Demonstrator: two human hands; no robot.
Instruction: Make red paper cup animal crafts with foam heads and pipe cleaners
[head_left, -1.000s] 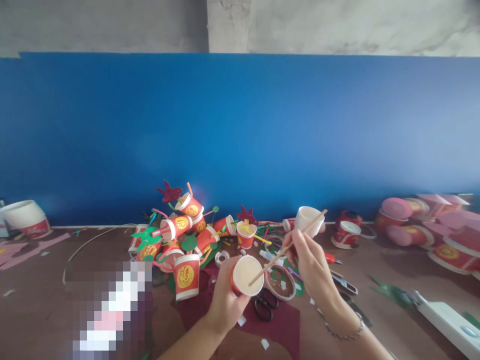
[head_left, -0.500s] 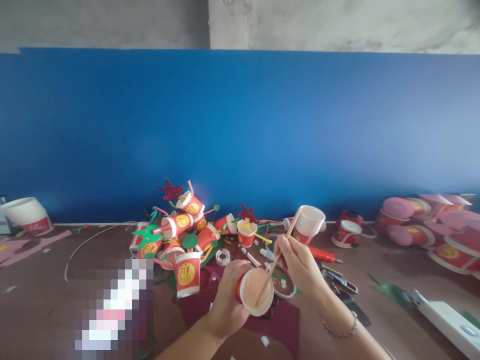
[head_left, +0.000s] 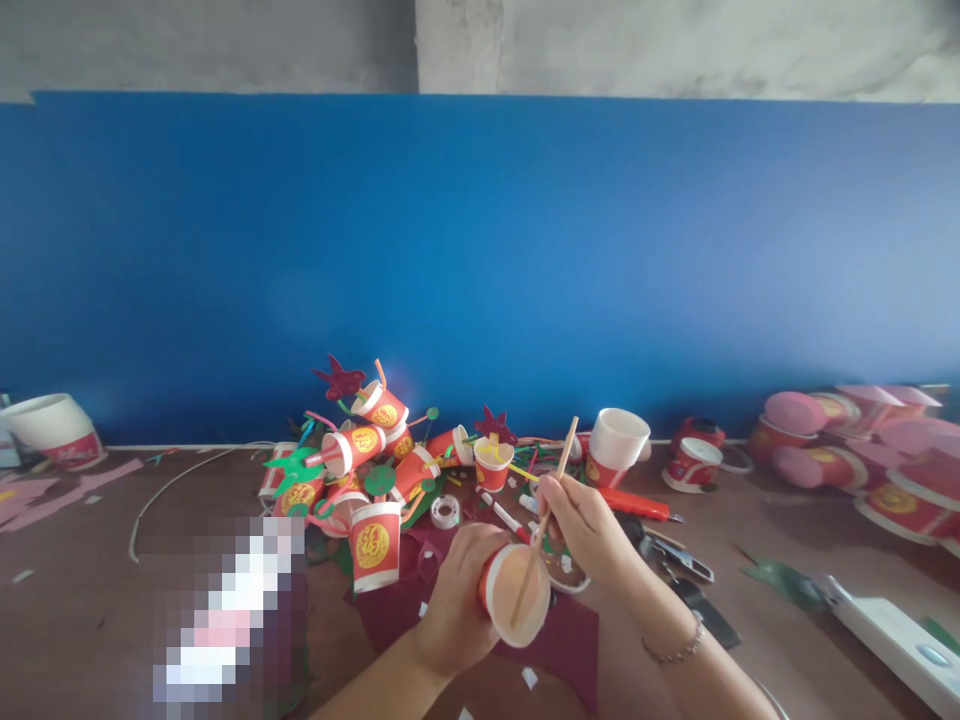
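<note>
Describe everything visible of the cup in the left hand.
The cup looks like paper: red outside, pale inside, with a white rim. It is tilted, mouth toward the camera. The left hand grips its side above the maroon sheet. A wooden-looking stick in the right hand reaches into it.

One head-worn camera looks forward and down — close above the left hand (head_left: 459,600) and right hand (head_left: 592,530) — facing the blue panel (head_left: 480,260) across the table (head_left: 75,620).
</note>
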